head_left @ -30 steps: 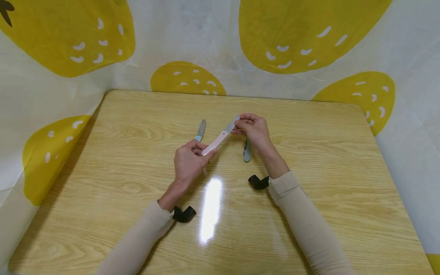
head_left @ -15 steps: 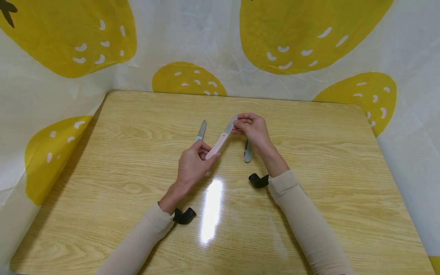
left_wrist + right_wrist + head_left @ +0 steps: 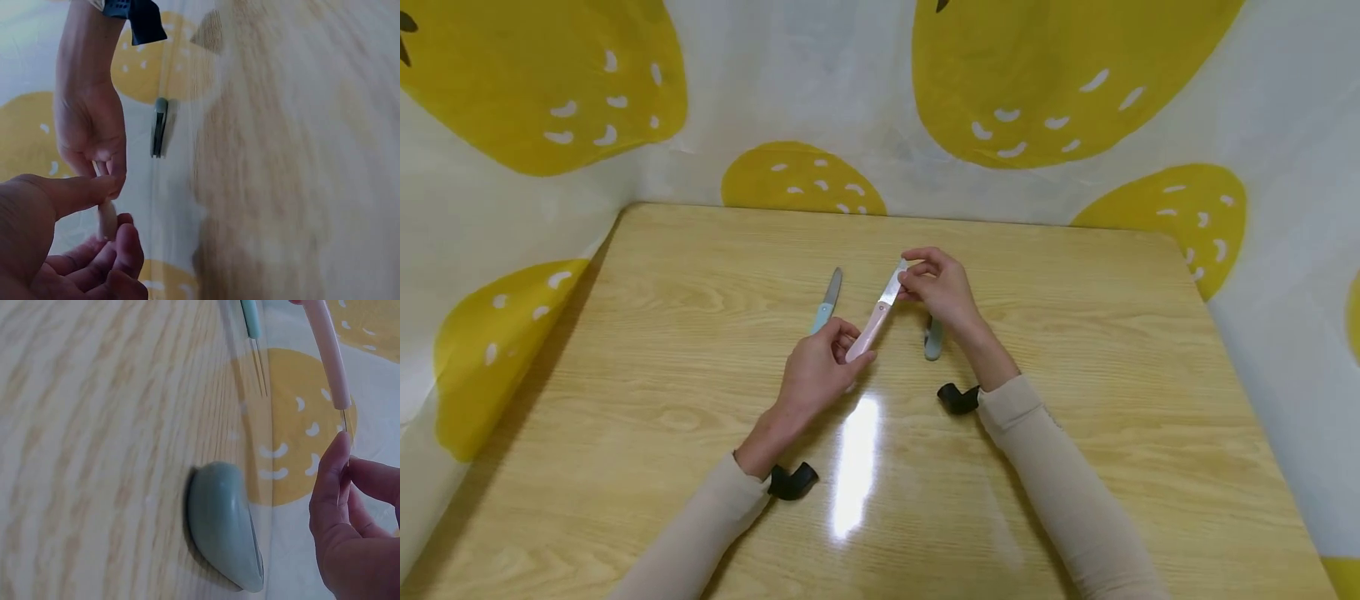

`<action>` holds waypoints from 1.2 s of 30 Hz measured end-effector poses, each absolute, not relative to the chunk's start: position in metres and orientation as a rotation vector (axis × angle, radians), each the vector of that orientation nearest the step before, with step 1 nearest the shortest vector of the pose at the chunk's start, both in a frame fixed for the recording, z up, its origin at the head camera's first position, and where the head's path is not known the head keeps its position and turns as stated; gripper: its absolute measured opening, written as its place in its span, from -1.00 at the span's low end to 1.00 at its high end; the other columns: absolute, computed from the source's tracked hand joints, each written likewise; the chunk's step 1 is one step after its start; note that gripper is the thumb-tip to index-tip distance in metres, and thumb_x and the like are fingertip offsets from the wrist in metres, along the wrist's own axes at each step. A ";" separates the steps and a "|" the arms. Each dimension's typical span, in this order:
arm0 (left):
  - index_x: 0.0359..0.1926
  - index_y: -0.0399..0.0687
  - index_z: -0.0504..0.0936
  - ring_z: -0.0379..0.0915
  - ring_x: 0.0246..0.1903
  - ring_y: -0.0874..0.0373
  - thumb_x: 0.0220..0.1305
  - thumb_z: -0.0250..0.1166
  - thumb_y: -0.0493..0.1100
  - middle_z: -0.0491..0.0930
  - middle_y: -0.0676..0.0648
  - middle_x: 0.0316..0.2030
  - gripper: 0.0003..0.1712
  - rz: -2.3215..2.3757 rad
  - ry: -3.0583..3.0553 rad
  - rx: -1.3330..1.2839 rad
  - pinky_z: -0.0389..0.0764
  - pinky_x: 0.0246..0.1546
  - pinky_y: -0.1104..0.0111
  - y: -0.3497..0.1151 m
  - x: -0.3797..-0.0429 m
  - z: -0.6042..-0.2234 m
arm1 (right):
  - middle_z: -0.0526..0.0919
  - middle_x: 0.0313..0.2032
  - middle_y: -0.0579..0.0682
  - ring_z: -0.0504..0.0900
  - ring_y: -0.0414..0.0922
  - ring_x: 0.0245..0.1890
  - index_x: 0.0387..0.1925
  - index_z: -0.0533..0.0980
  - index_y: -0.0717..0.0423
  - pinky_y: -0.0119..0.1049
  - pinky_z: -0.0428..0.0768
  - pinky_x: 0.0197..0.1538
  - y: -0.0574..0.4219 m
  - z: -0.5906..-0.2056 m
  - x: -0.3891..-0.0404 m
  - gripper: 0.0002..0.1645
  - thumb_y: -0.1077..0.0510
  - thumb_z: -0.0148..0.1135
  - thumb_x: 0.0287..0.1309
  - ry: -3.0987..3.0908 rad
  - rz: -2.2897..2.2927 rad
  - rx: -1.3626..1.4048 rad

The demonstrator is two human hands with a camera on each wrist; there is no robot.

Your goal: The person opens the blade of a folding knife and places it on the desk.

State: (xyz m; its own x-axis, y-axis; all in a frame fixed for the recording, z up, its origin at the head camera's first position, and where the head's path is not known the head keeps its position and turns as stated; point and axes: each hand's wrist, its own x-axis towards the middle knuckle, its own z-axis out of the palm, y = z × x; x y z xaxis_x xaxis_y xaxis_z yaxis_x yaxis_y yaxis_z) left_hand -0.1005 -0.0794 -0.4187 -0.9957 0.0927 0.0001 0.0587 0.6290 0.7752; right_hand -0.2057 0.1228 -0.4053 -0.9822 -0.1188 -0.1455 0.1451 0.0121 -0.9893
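Observation:
A folding knife with a pink handle (image 3: pixel 870 330) is held unfolded above the table, slanting up toward the right. My left hand (image 3: pixel 817 371) pinches the end of the handle between thumb and fingers. At the other end, my right hand (image 3: pixel 946 292) pinches the blade near its tip; the right wrist view shows thumb and finger on the thin blade (image 3: pixel 344 420). Behind the left hand lies an unfolded knife with a light blue handle (image 3: pixel 822 315), partly covered by that hand. A folded grey-green knife (image 3: pixel 933 340) rests on the table below the right hand, its blade tucked in.
The wood-grain table (image 3: pixel 1112 400) stands against a white curtain (image 3: pixel 820 75) with yellow fruit prints. Curved black pieces (image 3: pixel 793 482) stick out at both sleeve cuffs. A bright light reflection crosses the table's middle.
The pink knife has tilted steeper, its handle end moving down toward me with the left hand. The right hand keeps its pinch on the blade. The blue handle shows more now.

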 end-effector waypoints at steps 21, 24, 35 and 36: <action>0.10 -0.08 0.69 0.71 -0.36 0.22 0.22 0.51 -0.24 0.82 -0.04 -0.16 -0.58 1.203 2.797 0.177 0.67 -0.35 0.33 -0.082 -0.098 -0.413 | 0.63 -0.15 0.15 0.74 0.08 -0.17 0.27 0.54 0.27 -0.02 0.74 -0.01 0.117 -0.409 -0.219 -0.57 0.26 0.24 0.43 2.391 -1.739 -0.134; 0.08 -0.05 0.71 0.71 -0.36 0.23 0.23 0.51 -0.20 0.82 -0.01 -0.17 -0.62 1.185 2.816 0.170 0.66 -0.34 0.34 -0.083 -0.098 -0.413 | 0.64 -0.11 0.19 0.72 0.12 -0.14 0.27 0.54 0.26 -0.08 0.74 -0.03 0.117 -0.409 -0.220 -0.57 0.25 0.24 0.44 2.396 -1.708 -0.139; 0.00 -0.05 0.78 0.60 -0.43 0.24 0.17 0.59 -0.13 0.75 0.02 -0.32 -0.63 1.084 2.915 0.188 0.53 -0.46 0.37 -0.082 -0.098 -0.416 | 0.68 -0.07 0.21 0.67 0.11 -0.18 0.29 0.54 0.23 -0.24 0.61 -0.21 0.117 -0.411 -0.221 -0.56 0.18 0.21 0.47 2.448 -1.546 -0.193; -0.01 -0.05 0.78 0.58 -0.44 0.24 0.16 0.59 -0.13 0.74 0.02 -0.31 -0.64 1.076 2.922 0.191 0.52 -0.47 0.37 -0.082 -0.097 -0.416 | 0.69 -0.07 0.21 0.67 0.10 -0.19 0.30 0.54 0.23 -0.25 0.60 -0.21 0.116 -0.411 -0.221 -0.56 0.17 0.20 0.48 2.449 -1.530 -0.200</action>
